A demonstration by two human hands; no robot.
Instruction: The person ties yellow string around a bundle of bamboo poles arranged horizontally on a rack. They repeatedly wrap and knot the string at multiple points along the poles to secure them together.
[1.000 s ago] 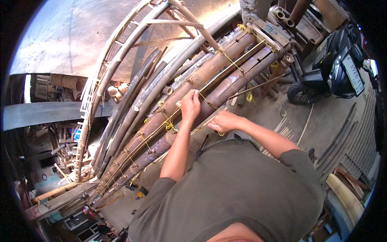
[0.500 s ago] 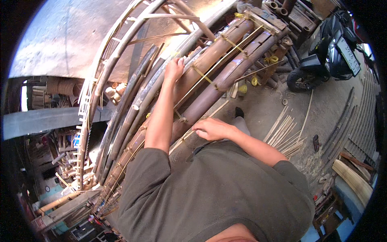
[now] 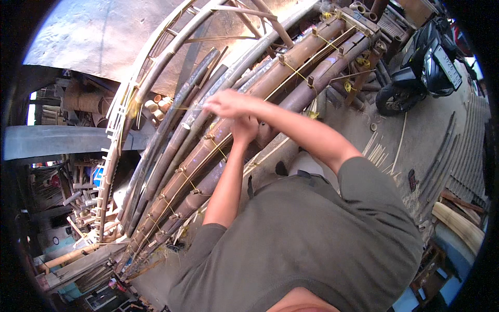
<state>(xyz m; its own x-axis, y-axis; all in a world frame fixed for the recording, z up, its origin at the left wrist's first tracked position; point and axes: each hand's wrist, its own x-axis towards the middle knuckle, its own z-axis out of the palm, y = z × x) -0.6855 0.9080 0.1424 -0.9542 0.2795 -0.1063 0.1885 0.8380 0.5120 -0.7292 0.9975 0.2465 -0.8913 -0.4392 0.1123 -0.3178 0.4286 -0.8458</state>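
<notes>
**Hands at the bamboo pole stack**

The bamboo poles (image 3: 291, 67) are your landmark: long brown and grey stems laid side by side, running from lower left to upper right. A curved ladder-like bamboo frame (image 3: 156, 67) lies along the left side of the poles. A parked motorcycle (image 3: 423, 62) stands to the right of the poles' far end. Thin bamboo strips (image 3: 382, 151) lie on the ground right of the poles. Yellow cord (image 3: 299, 73) crosses the poles at intervals, tied at small pegs.

Your right hand (image 3: 228, 104) reaches across the poles, fingers drawn together near a thin strand; whether it grips cannot be determined. Your left hand (image 3: 245, 130) rests on the poles just below it, closed in a fist; its contents are hidden.
</notes>
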